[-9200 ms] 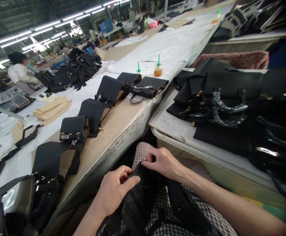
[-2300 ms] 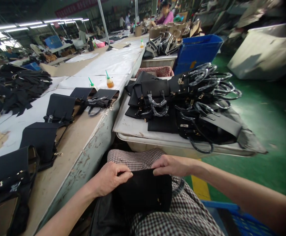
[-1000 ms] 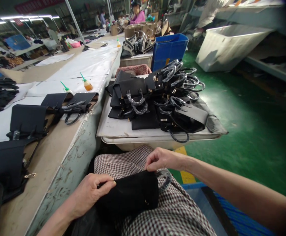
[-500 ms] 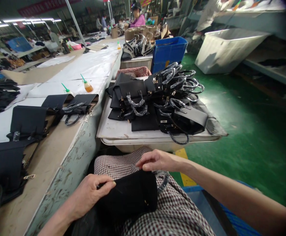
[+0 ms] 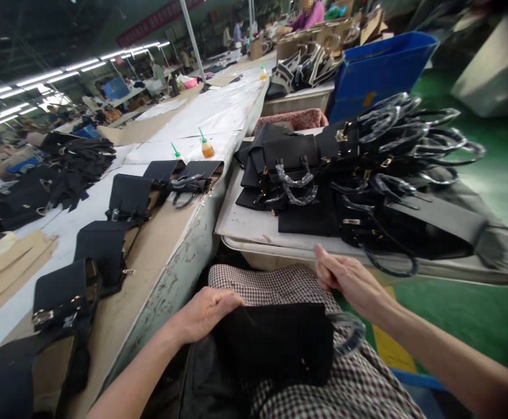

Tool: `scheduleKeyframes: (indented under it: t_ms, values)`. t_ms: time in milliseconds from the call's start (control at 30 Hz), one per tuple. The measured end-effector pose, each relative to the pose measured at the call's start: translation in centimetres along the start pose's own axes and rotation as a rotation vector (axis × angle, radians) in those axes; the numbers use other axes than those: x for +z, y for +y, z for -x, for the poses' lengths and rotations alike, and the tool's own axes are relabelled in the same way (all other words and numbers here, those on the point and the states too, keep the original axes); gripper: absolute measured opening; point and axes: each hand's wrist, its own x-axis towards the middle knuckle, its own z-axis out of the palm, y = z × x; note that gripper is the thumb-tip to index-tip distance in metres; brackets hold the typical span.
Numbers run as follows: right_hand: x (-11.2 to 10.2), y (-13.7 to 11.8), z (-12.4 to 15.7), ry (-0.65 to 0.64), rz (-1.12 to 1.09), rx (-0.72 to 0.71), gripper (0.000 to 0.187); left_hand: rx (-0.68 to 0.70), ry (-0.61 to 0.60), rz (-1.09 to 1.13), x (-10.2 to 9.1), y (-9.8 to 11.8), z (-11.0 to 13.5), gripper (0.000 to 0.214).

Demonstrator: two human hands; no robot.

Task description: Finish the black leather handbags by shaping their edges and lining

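A black handbag lies across my lap on a checked cloth, its plastic-wrapped handle sticking out to the right. My left hand is closed on the bag's upper left edge, thumb along the top. Above the bag's right end, apart from it, my right hand is raised with its fingers curled together and the thumb up. Whatever those fingers pinch, if anything, is too small to make out. A small gold-coloured fitting shows low on the bag.
Black handbags with wrapped handles are heaped on a white-topped stand ahead. On the long table at left, more black bags stand in a row, near two small bottles. A blue bin stands behind the heap.
My right hand has lifted off the bag's top edge and moved right, its fingers curling. My left hand keeps its hold. The view has swung left.
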Motion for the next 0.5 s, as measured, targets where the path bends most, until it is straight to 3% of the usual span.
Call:
scheduleKeyframes:
  t_ms: [133, 267, 400, 500]
  values:
    - [3.8, -3.8, 1.0, -0.19, 0.562, -0.302, 0.032, -0.057, 0.117, 0.033, -0.3, 0.0, 1.9, 0.035]
    - [8.9, -4.9, 2.5, -0.33, 0.827, -0.568, 0.026, -0.194, 0.246, 0.019, 0.4, -0.9, 4.3, 0.039]
    - [13.2, -4.3, 2.9, -0.38, 0.986, -0.578, 0.023, -0.279, 0.307, -0.015, 0.5, -1.8, 5.8, 0.031]
    - [14.8, -4.3, 2.1, -0.486, 0.954, -0.517, 0.028, -0.274, 0.278, -0.018, 0.0, -2.3, 5.9, 0.023]
